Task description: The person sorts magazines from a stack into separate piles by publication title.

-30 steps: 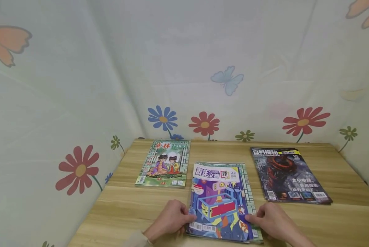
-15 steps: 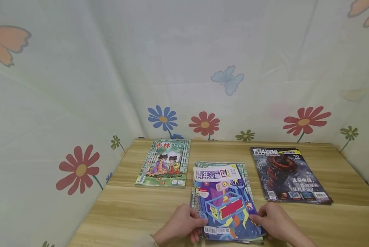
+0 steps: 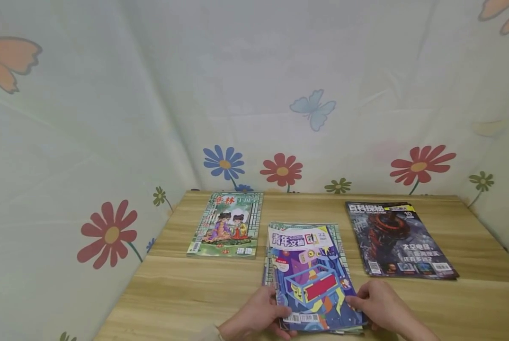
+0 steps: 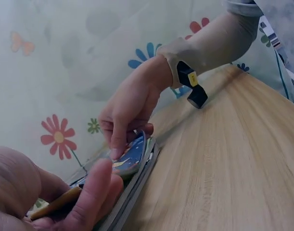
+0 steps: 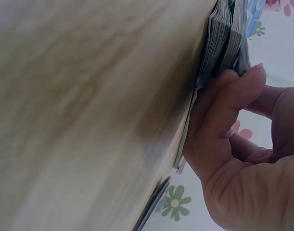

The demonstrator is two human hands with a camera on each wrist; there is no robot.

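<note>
A magazine with a purple and blue cover lies slightly turned on top of a small stack at the table's near middle. Green-bordered edges of a magazine beneath it show at the top and sides. My left hand pinches its lower left edge, thumb on the cover and fingers curled below. At the lower right edge my right hand grips it, thumb over the cover. In the right wrist view, the fingers of my right hand press against the page edges of the stack.
A green magazine with two cartoon figures lies at the back left of the wooden table. Dark science magazines are stacked at the right. A flower-printed cloth wall rises along the back and left sides.
The purple magazine has slid right and turned over the stack, uncovering more of the green one at its left. My left hand has moved right with it; my right hand has shifted slightly right.
</note>
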